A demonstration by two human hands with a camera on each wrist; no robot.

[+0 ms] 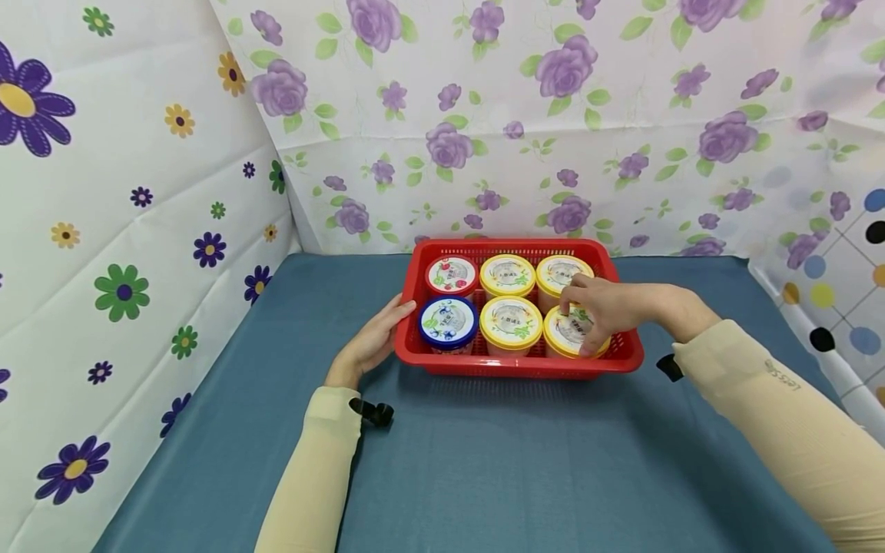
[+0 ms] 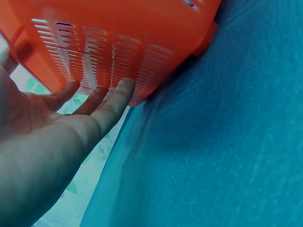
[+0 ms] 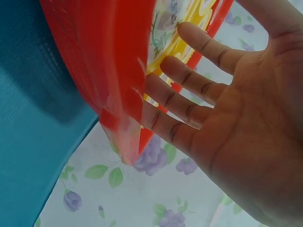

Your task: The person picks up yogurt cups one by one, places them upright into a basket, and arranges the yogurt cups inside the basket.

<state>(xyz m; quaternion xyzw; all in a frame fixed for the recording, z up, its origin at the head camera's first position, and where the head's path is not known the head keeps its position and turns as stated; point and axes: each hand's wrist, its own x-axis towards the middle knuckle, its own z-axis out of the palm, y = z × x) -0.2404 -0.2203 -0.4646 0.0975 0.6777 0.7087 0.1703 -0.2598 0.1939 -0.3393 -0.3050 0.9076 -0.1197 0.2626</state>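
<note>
A red plastic basket [image 1: 518, 371] holds two rows of round lidded tubs. Its back row has a red-lidded tub [image 1: 452, 274] at left and two yellow-lidded ones. In front stand a blue-lidded tub [image 1: 448, 321], a yellow-lidded tub [image 1: 511, 322] and another yellow-lidded tub [image 1: 570, 332] at the right end. My left hand [image 1: 373, 336] holds the basket's left side, thumb at the rim, fingertips on the slotted wall [image 2: 156, 52]. From above, my right hand [image 1: 603, 307] spans the front right tub, thumb and fingers at its lid's edge; the right wrist view shows several fingertips along the yellow rim.
The basket stands on a blue-cloth table [image 1: 484, 461] near its back edge. Behind it hangs a white curtain with purple flowers [image 1: 449, 177]. A daisy-patterned sheet [image 1: 138, 230] borders the left, and a dotted sheet [image 1: 850, 307] the right.
</note>
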